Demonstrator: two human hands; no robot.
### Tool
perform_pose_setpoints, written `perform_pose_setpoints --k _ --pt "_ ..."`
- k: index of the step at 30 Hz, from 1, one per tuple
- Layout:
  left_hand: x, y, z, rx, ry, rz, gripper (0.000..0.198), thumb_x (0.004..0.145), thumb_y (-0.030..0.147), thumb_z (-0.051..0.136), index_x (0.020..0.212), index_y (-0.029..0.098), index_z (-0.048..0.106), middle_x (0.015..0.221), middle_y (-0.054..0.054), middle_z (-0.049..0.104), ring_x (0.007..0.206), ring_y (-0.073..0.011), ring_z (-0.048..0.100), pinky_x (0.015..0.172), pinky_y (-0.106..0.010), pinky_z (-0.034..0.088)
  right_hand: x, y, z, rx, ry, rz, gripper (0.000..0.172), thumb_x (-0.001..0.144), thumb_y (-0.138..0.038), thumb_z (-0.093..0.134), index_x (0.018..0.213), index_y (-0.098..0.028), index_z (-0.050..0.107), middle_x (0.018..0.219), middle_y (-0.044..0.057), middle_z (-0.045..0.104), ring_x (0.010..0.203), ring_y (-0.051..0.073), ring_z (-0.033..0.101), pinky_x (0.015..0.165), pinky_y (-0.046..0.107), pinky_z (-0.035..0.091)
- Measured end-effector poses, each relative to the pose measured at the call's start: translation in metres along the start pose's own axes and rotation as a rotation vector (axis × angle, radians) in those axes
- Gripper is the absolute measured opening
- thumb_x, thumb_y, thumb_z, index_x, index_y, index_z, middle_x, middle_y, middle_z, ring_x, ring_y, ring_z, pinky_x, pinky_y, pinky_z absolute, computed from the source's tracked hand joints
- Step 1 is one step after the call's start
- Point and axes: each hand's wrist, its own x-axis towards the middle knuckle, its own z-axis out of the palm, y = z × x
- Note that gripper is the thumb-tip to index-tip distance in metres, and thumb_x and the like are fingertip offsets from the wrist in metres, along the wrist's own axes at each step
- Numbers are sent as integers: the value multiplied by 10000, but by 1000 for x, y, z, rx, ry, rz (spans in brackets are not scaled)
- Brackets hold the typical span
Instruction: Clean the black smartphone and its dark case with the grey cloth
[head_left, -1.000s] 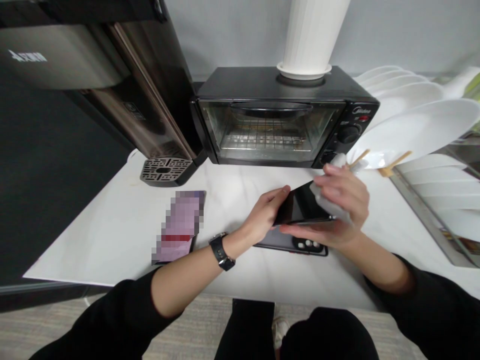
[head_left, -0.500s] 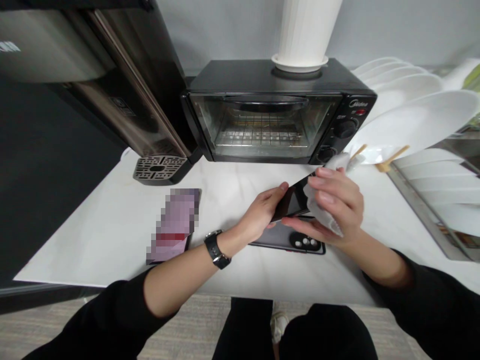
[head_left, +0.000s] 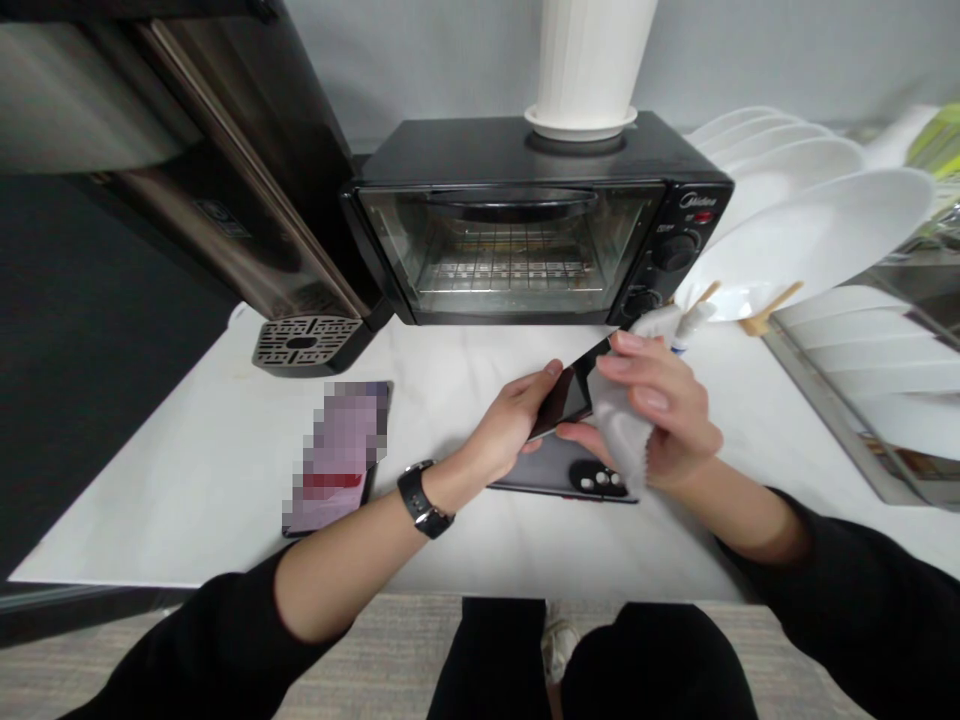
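Note:
My left hand, with a black watch on its wrist, is closed around the near end of a dark phone, thumb along its edge. The phone is tilted above the counter. A thin whitish cloth or wipe is pinched in my right hand and lies against the phone's far end, hiding that part. Beneath my hands a grey phone lies with its camera side up. Another phone rests at the left, its screen blurred out.
A black toaster oven stands behind my hands, a white pot on its top. To the left is a drink dispenser with a drip tray. White plates stand in a rack at the right, beside the white counter.
The view has shifted slightly, so most things sit a little further left. The cloth in my right hand has changed shape and hangs lower over the phone. Both grips stay the same.

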Motion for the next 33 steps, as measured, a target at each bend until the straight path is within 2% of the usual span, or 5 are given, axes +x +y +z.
perform_pose_setpoints --k 4,13,21,28,33 --pt "0 3 0 13 26 -42 464 925 632 674 794 197 578 598 81 349 439 -51 258 385 -210 100 12 6 3 34 -19 154 913 731 -631 880 1502 -407 446 1304 70 672 1318 415 635 1147 678 503" --pt "2 -4 -2 4 -4 31 459 932 620 658 768 207 541 587 76 353 453 -63 298 383 -205 156 1 -6 -3 24 -38 -41 697 899 -307 768 1526 -451 497 1261 10 733 1232 312 701 1108 564 576" --pt "1 3 0 38 36 0 454 952 600 638 760 197 553 587 80 361 422 -52 271 357 -186 152 17 -1 1 13 -45 158 799 827 -584 790 1519 -387 442 1321 97 653 1385 430 571 1186 748 434" --pt "0 0 1 53 15 35 479 951 615 622 723 208 514 558 80 364 418 -59 303 359 -198 178 3 -9 -5 30 -60 -24 717 915 -263 734 1574 -400 487 1289 28 740 1270 344 684 1125 594 565" --pt "1 1 1 58 11 21 496 975 600 596 693 204 499 535 86 348 403 -53 273 353 -197 168 11 1 -3 28 10 -114 772 920 -391 769 1608 -227 459 1387 110 707 1322 346 656 1123 547 570"
